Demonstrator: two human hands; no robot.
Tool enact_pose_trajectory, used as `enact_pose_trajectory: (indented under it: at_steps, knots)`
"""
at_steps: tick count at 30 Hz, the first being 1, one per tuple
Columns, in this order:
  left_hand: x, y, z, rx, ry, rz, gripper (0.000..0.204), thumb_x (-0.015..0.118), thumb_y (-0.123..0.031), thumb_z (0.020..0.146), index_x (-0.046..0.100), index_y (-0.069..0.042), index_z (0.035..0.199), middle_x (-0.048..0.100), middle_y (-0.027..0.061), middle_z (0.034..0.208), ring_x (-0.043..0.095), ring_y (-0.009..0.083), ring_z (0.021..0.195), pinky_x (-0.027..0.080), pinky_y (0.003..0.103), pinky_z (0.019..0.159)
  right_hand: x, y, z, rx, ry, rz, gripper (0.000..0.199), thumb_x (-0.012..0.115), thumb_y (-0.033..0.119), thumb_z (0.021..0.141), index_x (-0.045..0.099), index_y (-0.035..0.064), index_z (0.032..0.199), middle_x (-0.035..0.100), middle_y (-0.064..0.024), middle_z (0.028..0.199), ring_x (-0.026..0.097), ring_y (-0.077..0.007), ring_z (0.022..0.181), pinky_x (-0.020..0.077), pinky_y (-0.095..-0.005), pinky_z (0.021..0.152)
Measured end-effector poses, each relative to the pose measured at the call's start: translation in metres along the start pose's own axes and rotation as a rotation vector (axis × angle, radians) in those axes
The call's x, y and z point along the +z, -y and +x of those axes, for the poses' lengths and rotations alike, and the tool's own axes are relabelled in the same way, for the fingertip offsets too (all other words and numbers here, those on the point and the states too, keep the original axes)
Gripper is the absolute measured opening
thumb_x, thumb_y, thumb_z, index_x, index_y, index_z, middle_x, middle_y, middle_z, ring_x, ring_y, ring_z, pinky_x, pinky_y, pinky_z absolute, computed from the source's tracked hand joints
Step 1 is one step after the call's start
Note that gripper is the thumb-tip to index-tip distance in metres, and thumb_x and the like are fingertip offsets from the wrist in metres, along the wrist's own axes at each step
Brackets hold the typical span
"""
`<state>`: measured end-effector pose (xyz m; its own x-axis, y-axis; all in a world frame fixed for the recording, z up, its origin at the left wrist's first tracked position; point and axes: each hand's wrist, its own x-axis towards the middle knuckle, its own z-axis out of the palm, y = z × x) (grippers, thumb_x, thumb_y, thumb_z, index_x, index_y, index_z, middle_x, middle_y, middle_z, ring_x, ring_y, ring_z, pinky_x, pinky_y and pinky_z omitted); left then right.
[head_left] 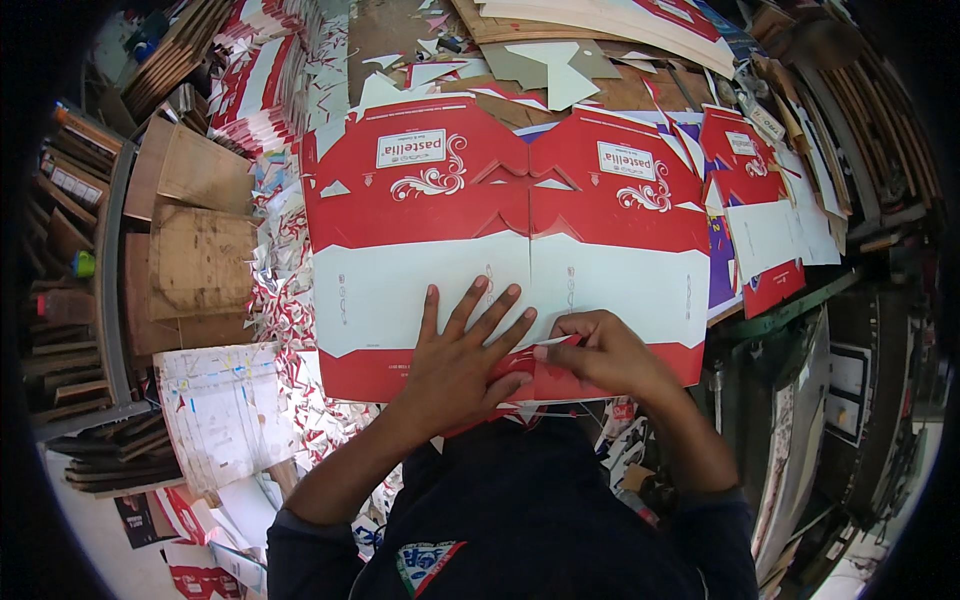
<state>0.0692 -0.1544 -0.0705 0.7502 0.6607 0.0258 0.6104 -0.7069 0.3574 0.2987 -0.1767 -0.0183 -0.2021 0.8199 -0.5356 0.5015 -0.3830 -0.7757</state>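
Observation:
Two joined red and white printed carton blanks [420, 275] lie flat in front of me, with die-cut notches along the seam between them. My left hand [462, 350] rests palm down with spread fingers on the white panel and near red strip of the left half. Just right of the seam, my right hand [612, 358] is closed, thumb against bent fingers. It pinches a small red and white cardboard flap [562, 341] at the near edge. Part of this flap is hidden by the fingers. Loose white triangular scraps [336, 188] lie on the blanks.
Stacked red and white cut blanks [258, 85] stand at the far left above a heap of paper scraps [285, 300]. Wooden boards [205, 260] lean at left. More cut card [765, 235] lies at right, and offcuts [550, 70] cover the far table.

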Motion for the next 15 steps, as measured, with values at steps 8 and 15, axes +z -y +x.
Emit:
enact_pose_trajectory:
  at_steps: [8,15]
  knots:
    - [-0.002,-0.002,-0.001,-0.035,-0.003,-0.027,0.078,0.064,-0.052,0.088,0.038,-0.026,0.157,0.027,0.0042,0.167,0.014,0.0316,0.156,0.002,0.071,0.119,0.027,0.021,-0.008,-0.245,-0.106,0.02,0.018,0.068,0.018,0.092,0.069,-0.0006,0.093,0.065,-0.0178,0.067,0.066,-0.0192,0.057,0.0474,-0.0336,0.054]
    - [-0.002,-0.004,0.0,-0.049,-0.054,-0.119,0.069,0.066,-0.05,0.088,0.049,-0.024,0.149,0.033,0.0049,0.164,0.02,0.0325,0.154,0.002,0.069,0.12,0.023,0.009,0.006,-0.127,-0.108,0.271,0.024,0.07,0.024,0.093,0.068,0.0011,0.086,0.062,-0.0058,0.062,0.058,-0.0117,0.052,0.0457,-0.028,0.051]
